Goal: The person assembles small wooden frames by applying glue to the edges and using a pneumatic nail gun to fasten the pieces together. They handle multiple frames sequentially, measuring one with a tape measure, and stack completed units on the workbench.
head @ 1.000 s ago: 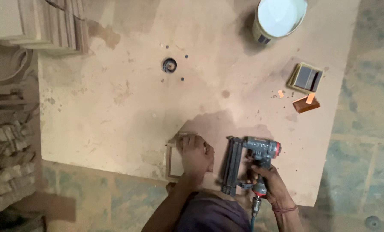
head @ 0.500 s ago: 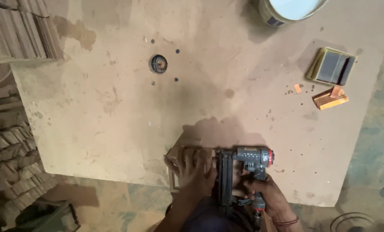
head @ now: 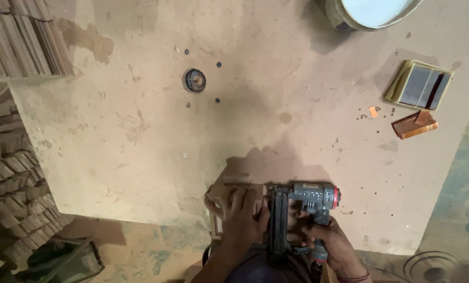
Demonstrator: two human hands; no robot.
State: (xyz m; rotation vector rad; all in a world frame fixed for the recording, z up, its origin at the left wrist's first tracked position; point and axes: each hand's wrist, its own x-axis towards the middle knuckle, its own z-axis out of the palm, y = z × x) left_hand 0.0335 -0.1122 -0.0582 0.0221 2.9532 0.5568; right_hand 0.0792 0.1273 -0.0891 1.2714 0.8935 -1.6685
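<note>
My left hand (head: 242,217) grips a small wooden box frame (head: 229,196) at the near edge of the brown work board (head: 192,131). My right hand (head: 326,241) is closed around the handle of a grey nail gun (head: 302,202) with a red cap. The gun's black magazine lies right against the frame's right side. The hand hides most of the frame.
A white bucket (head: 373,11) stands at the far edge. A yellow box of nail strips (head: 419,85) and an orange strip of nails (head: 414,126) lie at the right. A round hole (head: 195,80) sits in the board. Stacked wooden pieces (head: 19,36) fill the left side.
The view has shifted and drawn nearer. My left hand has turned the wooden frame up on the board's edge, and the nail gun stays pressed beside it.
</note>
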